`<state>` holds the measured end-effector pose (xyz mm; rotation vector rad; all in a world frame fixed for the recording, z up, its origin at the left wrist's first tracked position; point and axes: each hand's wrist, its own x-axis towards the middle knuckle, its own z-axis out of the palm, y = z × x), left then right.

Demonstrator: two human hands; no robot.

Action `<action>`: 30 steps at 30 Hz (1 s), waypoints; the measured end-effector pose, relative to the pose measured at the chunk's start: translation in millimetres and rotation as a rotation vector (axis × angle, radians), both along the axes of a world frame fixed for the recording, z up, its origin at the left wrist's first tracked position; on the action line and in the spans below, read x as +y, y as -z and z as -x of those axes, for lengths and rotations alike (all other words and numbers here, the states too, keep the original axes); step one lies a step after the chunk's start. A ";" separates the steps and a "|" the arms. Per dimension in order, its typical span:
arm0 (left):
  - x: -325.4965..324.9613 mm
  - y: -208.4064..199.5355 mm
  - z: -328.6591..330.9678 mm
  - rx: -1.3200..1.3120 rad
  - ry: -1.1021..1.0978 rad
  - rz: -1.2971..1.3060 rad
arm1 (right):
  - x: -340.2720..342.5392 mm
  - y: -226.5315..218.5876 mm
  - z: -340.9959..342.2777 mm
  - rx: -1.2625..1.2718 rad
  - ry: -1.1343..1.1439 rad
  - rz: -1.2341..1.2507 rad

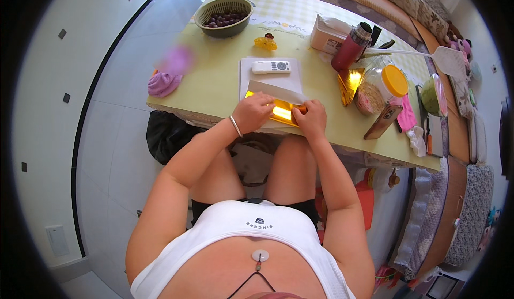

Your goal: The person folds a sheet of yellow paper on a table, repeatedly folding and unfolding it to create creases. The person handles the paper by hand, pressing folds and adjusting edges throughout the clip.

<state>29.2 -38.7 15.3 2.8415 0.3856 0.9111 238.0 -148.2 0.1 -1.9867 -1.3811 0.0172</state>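
Observation:
At the table's near edge, a sheet of shiny gold foil paper (282,112) lies between my hands, its pale grey back showing on a flap along the far side. My left hand (253,112), with a bracelet at the wrist, has its fingers bent together on the sheet's left part. The right end is pinched between the thumb and fingers of my right hand (311,118). Just beyond the sheet is a white pad or stack of paper (249,77), with a white remote control (271,67) lying on it.
Right on the table (214,85) stand a red thermos (350,47), a yellow-lidded jar (369,93), folded gold foil (349,87) and a propped phone (383,121). A green basket of dark round fruit (227,30) sits far left. A purple cloth (163,85) hangs over the left edge.

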 end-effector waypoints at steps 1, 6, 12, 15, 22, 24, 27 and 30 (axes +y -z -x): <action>-7.3 2.2 0.6 0.040 0.062 0.065 | -1.1 0.3 -1.3 -0.001 0.003 0.008; -22.2 4.6 6.5 0.268 -0.028 -0.005 | -2.0 -2.6 -7.4 0.070 -0.019 0.010; -25.4 5.7 8.2 0.314 -0.069 -0.005 | 0.8 0.6 -7.7 -0.014 0.018 -0.004; -23.8 7.8 7.1 0.316 -0.076 -0.015 | 2.1 0.6 -5.8 -0.016 0.041 0.010; -23.3 10.2 6.2 0.352 -0.081 -0.028 | 2.2 6.6 -5.2 -0.040 0.056 -0.007; -24.0 7.8 6.2 0.367 -0.068 -0.022 | 1.1 6.9 -5.4 0.024 0.084 0.022; -25.4 5.0 7.3 0.401 -0.049 -0.024 | -3.4 1.4 4.8 -0.355 0.067 -0.036; -20.9 15.9 8.0 0.413 -0.041 -0.047 | 2.0 19.5 33.2 -0.675 -0.196 -0.061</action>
